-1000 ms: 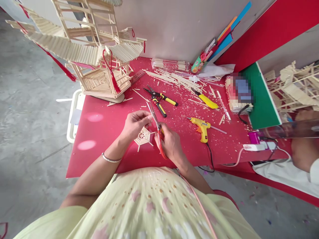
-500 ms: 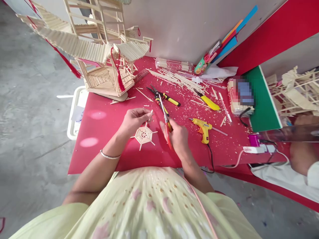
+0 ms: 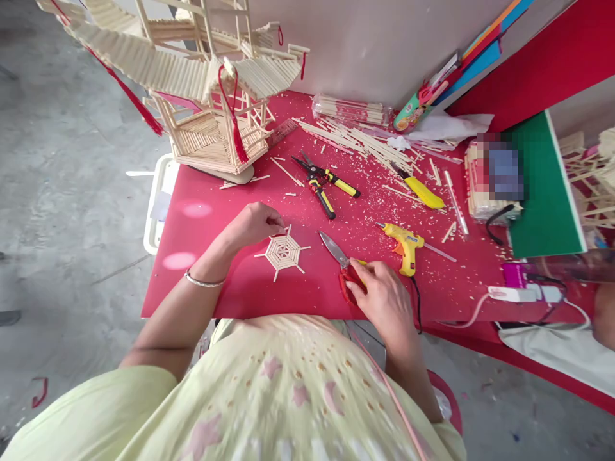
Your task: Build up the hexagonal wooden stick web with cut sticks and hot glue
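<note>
A hexagonal web of thin wooden sticks [image 3: 283, 253] lies flat on the red table, its stick ends poking out past the rim. At its upper edge my left hand [image 3: 254, 225] is closed in a pinch; whatever is between the fingertips is too small to make out, though a bit of red shows just below them. My right hand [image 3: 384, 296] has its fingers on the red and yellow handles of a pair of scissors [image 3: 335, 248], low over the table, blades pointing up and left. Black and yellow pliers [image 3: 324, 186] lie open beyond the web.
A stick-built pavilion [image 3: 211, 137] with red tassels stands at the back left. Loose sticks [image 3: 365, 144] and crumbs are scattered at the back. A yellow utility knife [image 3: 423, 192] and yellow glue gun [image 3: 406, 246] lie to the right. Another person's arm [image 3: 604, 314] shows at the right edge.
My right hand has moved right and down with the scissors, away from the pliers. My left hand has come down from a raised pinch above the web to its upper edge.
</note>
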### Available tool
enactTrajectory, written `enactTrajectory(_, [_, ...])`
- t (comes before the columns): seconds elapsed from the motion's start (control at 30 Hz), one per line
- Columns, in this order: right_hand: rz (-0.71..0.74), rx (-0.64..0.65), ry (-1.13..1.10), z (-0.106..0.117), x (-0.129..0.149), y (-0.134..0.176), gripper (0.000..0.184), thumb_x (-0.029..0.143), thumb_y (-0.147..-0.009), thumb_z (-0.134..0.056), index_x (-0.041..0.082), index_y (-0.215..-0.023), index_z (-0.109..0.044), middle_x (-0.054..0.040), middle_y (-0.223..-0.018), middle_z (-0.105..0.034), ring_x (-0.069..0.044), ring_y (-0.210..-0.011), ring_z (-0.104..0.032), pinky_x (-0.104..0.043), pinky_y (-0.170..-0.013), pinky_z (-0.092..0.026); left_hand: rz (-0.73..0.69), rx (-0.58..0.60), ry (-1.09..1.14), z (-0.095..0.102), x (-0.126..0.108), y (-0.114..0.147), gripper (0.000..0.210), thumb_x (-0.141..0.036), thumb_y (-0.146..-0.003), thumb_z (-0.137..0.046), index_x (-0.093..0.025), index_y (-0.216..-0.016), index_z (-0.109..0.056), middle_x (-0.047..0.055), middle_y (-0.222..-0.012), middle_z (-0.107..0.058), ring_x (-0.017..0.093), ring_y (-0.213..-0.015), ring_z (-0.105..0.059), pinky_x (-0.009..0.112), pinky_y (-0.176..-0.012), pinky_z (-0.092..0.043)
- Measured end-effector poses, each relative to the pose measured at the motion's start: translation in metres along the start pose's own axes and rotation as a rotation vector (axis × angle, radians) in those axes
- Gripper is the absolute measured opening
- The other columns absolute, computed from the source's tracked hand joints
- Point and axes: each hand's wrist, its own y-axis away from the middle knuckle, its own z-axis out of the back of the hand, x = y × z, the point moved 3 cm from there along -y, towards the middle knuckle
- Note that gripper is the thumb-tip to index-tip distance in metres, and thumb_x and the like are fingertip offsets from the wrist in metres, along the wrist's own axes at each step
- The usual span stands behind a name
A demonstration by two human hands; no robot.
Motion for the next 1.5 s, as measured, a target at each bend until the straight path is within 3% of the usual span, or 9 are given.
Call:
enactTrajectory(0.13, [0.031, -0.173, -0.156, 0.01, 0.014, -0.007, 0.036, 0.036, -0.102, -0.06, 0.024, -0.134, -0.071, -0.0123, -0.115, -0.069, -0.026, -0.101, -0.067, -0.037, -0.079, -0.053, 0.02, 0.022, 0.017, -0.001, 0.002, -0.002, 0.014, -0.028, -0.067, -0.073, -0.017, -0.07, -0.08, 0.003, -0.063, -0.074, 0.017, -0.061, -0.067, 0.023, -0.058, -0.047])
enactTrajectory(0.23, [0.093, -0.264, -0.321, 0.004, 0.039, -0.02, 0.031, 0.035, -0.105, -0.055, 0.025, -0.129, -0.073, -0.0101, -0.111, -0.072, -0.023, -0.101, -0.067, -0.037, -0.089, -0.054, 0.022, 0.037, 0.014, 0.0, 0.002, -0.001, 0.013, -0.024, -0.067, -0.069, -0.017, -0.07, -0.08, 0.003, -0.064, -0.075, 0.017, -0.063, -0.067, 0.023, -0.06, -0.048])
enactTrajectory(0.47, [0.297, -0.191, -0.437, -0.025, 0.088, -0.048, 0.033, 0.03, -0.105, -0.053, 0.026, -0.133, -0.07, -0.0114, -0.132, -0.065, -0.025, -0.115, -0.061, -0.038, -0.097, -0.054, -0.01, 0.026, -0.059, 0.0, 0.005, 0.002, 0.016, -0.025, -0.07, -0.067, -0.017, -0.072, -0.081, 0.003, -0.064, -0.074, 0.015, -0.063, -0.063, 0.022, -0.058, -0.044])
enactTrajectory(0.73, [0.295, -0.179, -0.44, -0.041, 0.091, -0.052, 0.033, 0.031, -0.104, -0.054, 0.028, -0.133, -0.07, -0.0108, -0.132, -0.064, -0.026, -0.116, -0.06, -0.042, -0.102, -0.053, 0.037, 0.024, -0.037, 0.001, 0.005, 0.008, 0.015, -0.025, -0.069, -0.069, -0.016, -0.072, -0.08, 0.002, -0.065, -0.073, 0.014, -0.062, -0.061, 0.022, -0.058, -0.042])
enactTrajectory(1.17, [0.29, -0.189, -0.431, -0.043, 0.093, -0.052, 0.034, 0.032, -0.104, -0.054, 0.028, -0.134, -0.07, -0.0108, -0.132, -0.064, -0.027, -0.117, -0.059, -0.044, -0.102, -0.052, -0.022, 0.027, -0.154, 0.003, 0.003, 0.013, 0.02, -0.028, -0.075, -0.064, -0.015, -0.073, -0.08, 0.0, -0.064, -0.07, 0.013, -0.06, -0.057, 0.023, -0.058, -0.039])
enactTrajectory(1.5, [0.287, -0.193, -0.449, -0.046, 0.092, -0.053, 0.034, 0.033, -0.104, -0.055, 0.028, -0.134, -0.071, -0.011, -0.132, -0.063, -0.026, -0.117, -0.057, -0.043, -0.104, -0.05, 0.043, 0.011, -0.194, 0.002, 0.0, 0.013, 0.019, -0.028, -0.072, -0.064, -0.016, -0.072, -0.078, 0.002, -0.066, -0.071, 0.013, -0.059, -0.055, 0.024, -0.055, -0.036])
